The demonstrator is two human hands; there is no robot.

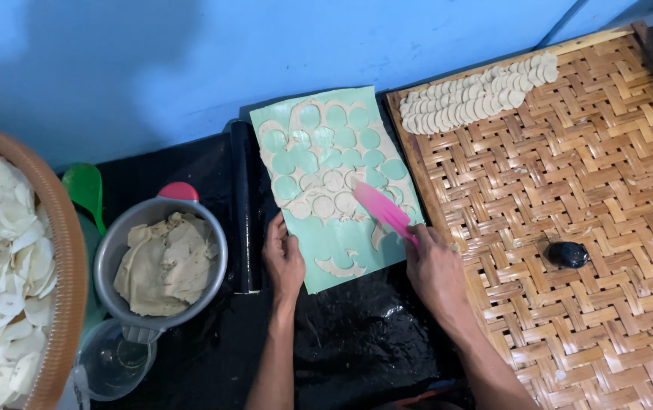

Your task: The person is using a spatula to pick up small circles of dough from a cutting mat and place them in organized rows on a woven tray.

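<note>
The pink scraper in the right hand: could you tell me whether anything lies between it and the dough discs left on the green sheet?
Nothing visible does. The pink scraper in the right hand already lies on the green sheet, its blade beside the dough discs.

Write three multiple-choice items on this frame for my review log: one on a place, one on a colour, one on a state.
1. Where do the cut dough discs lie?
A. on the woven bamboo tray
B. in the metal bowl
C. in the clear cup

2. What colour is the scraper in the right hand?
A. green
B. pink
C. black

3. What is the left hand doing?
A. lifting the bowl
B. hanging free
C. resting on the green sheet's edge

Answers: 1 A, they sit in overlapping rows at the far end of the woven tray. 2 B, its blade is bright pink. 3 C, its fingers touch the green sheet.
</note>
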